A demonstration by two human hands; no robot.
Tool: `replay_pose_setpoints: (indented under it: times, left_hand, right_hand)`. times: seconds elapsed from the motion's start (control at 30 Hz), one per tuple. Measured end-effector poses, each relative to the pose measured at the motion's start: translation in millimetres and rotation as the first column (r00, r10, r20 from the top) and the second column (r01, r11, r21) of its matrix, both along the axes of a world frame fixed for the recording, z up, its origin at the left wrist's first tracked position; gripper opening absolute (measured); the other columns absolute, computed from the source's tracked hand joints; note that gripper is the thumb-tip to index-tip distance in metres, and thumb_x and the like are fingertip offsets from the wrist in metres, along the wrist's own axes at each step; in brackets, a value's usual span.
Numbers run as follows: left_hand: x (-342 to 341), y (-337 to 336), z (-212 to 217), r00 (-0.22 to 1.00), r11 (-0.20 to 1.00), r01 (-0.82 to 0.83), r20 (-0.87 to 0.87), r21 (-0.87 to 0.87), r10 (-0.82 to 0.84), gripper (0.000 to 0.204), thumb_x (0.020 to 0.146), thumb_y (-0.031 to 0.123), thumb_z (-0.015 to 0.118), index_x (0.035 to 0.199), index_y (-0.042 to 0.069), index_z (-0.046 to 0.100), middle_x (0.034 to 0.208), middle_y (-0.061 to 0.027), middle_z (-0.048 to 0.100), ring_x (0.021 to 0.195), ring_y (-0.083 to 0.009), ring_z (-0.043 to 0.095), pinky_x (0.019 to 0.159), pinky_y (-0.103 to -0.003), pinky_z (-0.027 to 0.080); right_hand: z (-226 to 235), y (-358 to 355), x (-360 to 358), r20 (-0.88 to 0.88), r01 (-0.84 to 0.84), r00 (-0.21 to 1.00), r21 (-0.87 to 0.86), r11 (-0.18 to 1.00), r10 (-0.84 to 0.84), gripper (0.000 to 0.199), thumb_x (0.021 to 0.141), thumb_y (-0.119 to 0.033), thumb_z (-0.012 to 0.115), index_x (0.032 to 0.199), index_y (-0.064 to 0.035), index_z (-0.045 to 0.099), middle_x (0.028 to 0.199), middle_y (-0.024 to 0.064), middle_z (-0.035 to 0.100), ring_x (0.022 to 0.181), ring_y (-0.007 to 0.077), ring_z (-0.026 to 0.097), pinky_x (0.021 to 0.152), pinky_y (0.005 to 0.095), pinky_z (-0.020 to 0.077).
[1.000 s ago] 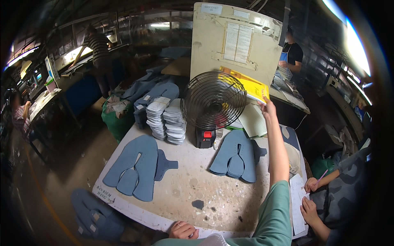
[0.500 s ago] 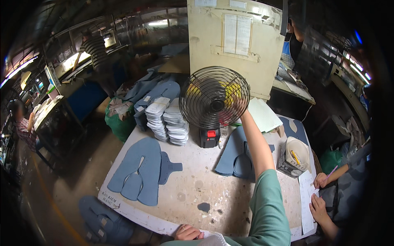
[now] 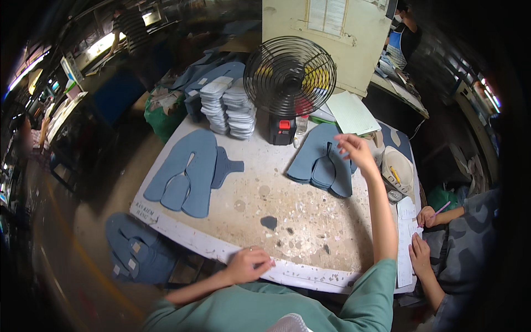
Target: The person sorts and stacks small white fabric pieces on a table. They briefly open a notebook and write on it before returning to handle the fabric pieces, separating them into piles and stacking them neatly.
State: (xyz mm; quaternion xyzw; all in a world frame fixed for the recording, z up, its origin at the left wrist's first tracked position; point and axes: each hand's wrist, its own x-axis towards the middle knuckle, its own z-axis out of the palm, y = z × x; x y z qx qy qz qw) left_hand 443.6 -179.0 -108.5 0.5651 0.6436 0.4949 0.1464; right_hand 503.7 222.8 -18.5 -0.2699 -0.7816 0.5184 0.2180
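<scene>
Head view: the right hand hovers with fingers loosely spread and holding nothing, just above the right stack of blue-grey shoe pieces lying on the stained worktable in front of the black fan. The left hand rests curled on the table's near edge, gripping nothing.

One fan; beside it, two white stacks; two blue fabric piles on the tabletop.
</scene>
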Motion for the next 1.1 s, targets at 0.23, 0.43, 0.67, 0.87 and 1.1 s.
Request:
replay_pose_setpoints:
  times: [0.23, 0.43, 0.67, 0.87, 1.1]
  left_hand:
    - [-99, 45, 72, 0.947, 0.964, -0.184, -0.227, 0.191, 0.226, 0.018, 0.085, 0.006, 0.063, 0.100, 0.006, 0.072, 0.086, -0.0081, 0.068, 0.072, -0.0146, 0.063, 0.067, -0.028, 0.050]
    - [-205, 113, 125, 0.861, 0.853, -0.311, -0.256, 0.418, 0.439, 0.032, 0.082, 0.007, 0.065, 0.114, 0.009, 0.062, 0.095, -0.0059, 0.065, 0.078, -0.0166, 0.062, 0.066, -0.029, 0.050]
    - [-257, 172, 97, 0.618, 0.748, -0.585, -0.425, 0.312, 0.661, 0.049, 0.078, 0.027, 0.073, 0.121, 0.014, 0.054, 0.101, -0.0139, 0.058, 0.091, -0.0331, 0.064, 0.077, -0.042, 0.052]
    - [-247, 190, 82, 0.503, 0.641, -0.760, -0.529, 0.105, 0.683, 0.083, 0.076, 0.046, 0.071, 0.146, 0.033, 0.030, 0.094, -0.0277, 0.063, 0.084, -0.0475, 0.065, 0.073, -0.053, 0.053]
    - [-238, 196, 82, 0.370, 0.562, -0.809, -0.592, 0.173, 0.716, 0.084, 0.075, 0.050, 0.071, 0.147, 0.034, 0.030, 0.103, -0.0268, 0.054, 0.092, -0.0454, 0.062, 0.074, -0.051, 0.052]
  right_hand:
    - [-40, -82, 25, 0.015, -0.202, 0.979, 0.056, 0.978, 0.201, 0.017, 0.094, -0.013, 0.058, 0.102, -0.0073, 0.072, 0.075, -0.0013, 0.065, 0.067, 0.0050, 0.058, 0.058, 0.0209, 0.0476]
    - [-73, -119, 26, 0.125, -0.319, 0.947, 0.296, 0.900, 0.295, 0.016, 0.088, -0.011, 0.061, 0.097, -0.0033, 0.071, 0.084, 0.0127, 0.071, 0.068, 0.0202, 0.066, 0.064, 0.0298, 0.0507]
    - [-99, -132, 16, 0.037, -0.231, 0.969, 0.471, 0.851, 0.243, 0.013, 0.086, -0.013, 0.061, 0.093, -0.0093, 0.071, 0.085, 0.0090, 0.068, 0.071, 0.0269, 0.065, 0.064, 0.0347, 0.0504]
    - [-103, -130, 19, 0.011, -0.232, 0.967, 0.437, 0.869, 0.253, 0.013, 0.085, -0.013, 0.061, 0.093, -0.0084, 0.070, 0.086, 0.0095, 0.068, 0.072, 0.0276, 0.065, 0.065, 0.0348, 0.0506]
    - [-102, -131, 18, 0.000, -0.227, 0.967, 0.460, 0.858, 0.256, 0.013, 0.085, -0.012, 0.060, 0.093, -0.0079, 0.070, 0.087, 0.0097, 0.069, 0.074, 0.0285, 0.065, 0.066, 0.0352, 0.0512]
